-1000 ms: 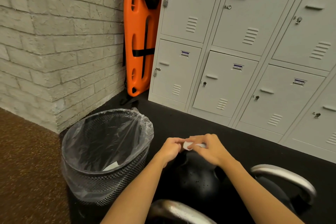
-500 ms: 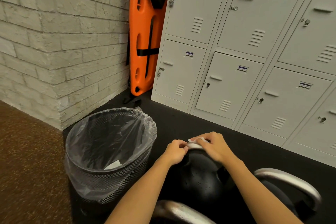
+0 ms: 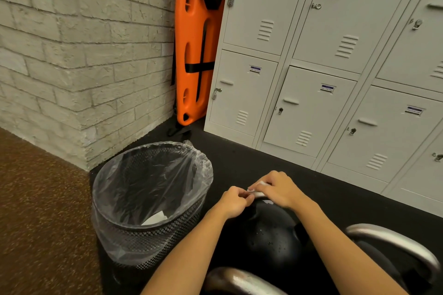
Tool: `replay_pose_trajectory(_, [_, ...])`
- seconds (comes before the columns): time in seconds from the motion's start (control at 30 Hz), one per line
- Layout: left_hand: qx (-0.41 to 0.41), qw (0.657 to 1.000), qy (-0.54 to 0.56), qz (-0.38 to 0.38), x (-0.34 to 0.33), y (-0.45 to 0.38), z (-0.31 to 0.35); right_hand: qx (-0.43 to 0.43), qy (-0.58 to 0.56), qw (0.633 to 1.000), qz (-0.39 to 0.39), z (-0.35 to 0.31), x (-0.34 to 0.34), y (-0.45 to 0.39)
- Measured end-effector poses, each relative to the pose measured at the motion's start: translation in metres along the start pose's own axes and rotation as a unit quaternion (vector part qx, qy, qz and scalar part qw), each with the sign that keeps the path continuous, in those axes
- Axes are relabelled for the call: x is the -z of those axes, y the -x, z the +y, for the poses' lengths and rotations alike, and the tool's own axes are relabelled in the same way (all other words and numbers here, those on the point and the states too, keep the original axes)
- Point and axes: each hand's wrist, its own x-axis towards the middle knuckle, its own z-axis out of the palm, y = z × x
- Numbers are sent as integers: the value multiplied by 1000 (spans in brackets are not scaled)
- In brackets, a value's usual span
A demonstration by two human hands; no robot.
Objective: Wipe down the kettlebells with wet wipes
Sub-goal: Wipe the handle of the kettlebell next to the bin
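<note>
A black kettlebell [image 3: 271, 235] with water drops on its body stands on the dark floor in front of me. A small white wet wipe [image 3: 260, 185] lies over its steel handle. My right hand [image 3: 280, 189] curls over the wipe and handle from the right. My left hand [image 3: 233, 200] pinches the wipe's left end. Two more steel kettlebell handles show, one at the bottom [image 3: 237, 280] and one at the lower right [image 3: 393, 244].
A black mesh bin [image 3: 124, 239] with a clear plastic liner stands to the left of the kettlebell, a white scrap inside. Grey lockers [image 3: 311, 108] line the back right, an orange backboard [image 3: 196, 43] leans in the corner, and a brick wall [image 3: 79, 55] is at left.
Both hands have come down from above the kettlebell onto its handle, with the wipe now laid over the handle. The view has shifted slightly.
</note>
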Motion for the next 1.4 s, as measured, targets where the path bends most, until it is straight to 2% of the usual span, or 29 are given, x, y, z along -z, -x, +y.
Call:
replay_pose_trajectory(0.1, [3,1000,-6,1,3,-2,-4,-5,-73,997,38,3,8,5])
replay_pose_trajectory(0.17, [8,1000,-12,5,5,-3,-5,-5,-25,999,41,1,6,3])
replay_pose_trajectory(0.23, [16,1000,-23,-2,5,-2,-6,2,72,997,2,-5,-1,-2])
replay_pose_trajectory(0.3, [20,999,-35,-15,6,-2,-7,20,102,994,-39,-6,-8,-4])
replay_pose_trajectory(0.4, [16,998,-54,-24,8,-1,-7,30,26,998,-53,-2,1,3])
replay_pose_trajectory(0.5, [9,998,-52,-20,10,-1,-8,12,-35,999,-4,4,8,8])
replay_pose_trajectory(0.57, [0,999,-49,-4,10,-1,-8,39,41,998,-13,2,4,6])
replay_pose_trajectory(0.63, [-12,999,-42,17,8,0,-7,74,143,985,-60,1,-9,5])
replay_pose_trajectory(0.7, [-20,999,-35,31,6,0,-6,83,128,986,-66,1,-8,9])
replay_pose_trajectory(0.8, [-24,999,-26,40,7,-1,-4,69,38,997,-19,6,6,18])
replay_pose_trajectory(0.83, [-26,998,-23,43,7,-1,-4,74,40,996,-12,8,8,19])
replay_pose_trajectory(0.93, [-33,998,-19,54,5,1,-4,155,208,965,-38,7,-7,19])
replay_pose_trajectory(1.0, [-35,998,-22,54,4,3,-4,204,265,942,-38,10,-18,22])
replay_pose_trajectory(1.17, [-33,998,-38,35,6,3,1,170,222,960,4,22,-7,38])
replay_pose_trajectory(1.3, [-30,997,-59,33,2,4,1,180,255,950,-6,17,-17,33])
replay_pose_trajectory(1.4, [-25,997,-68,26,1,5,2,191,236,953,-2,23,-11,41])
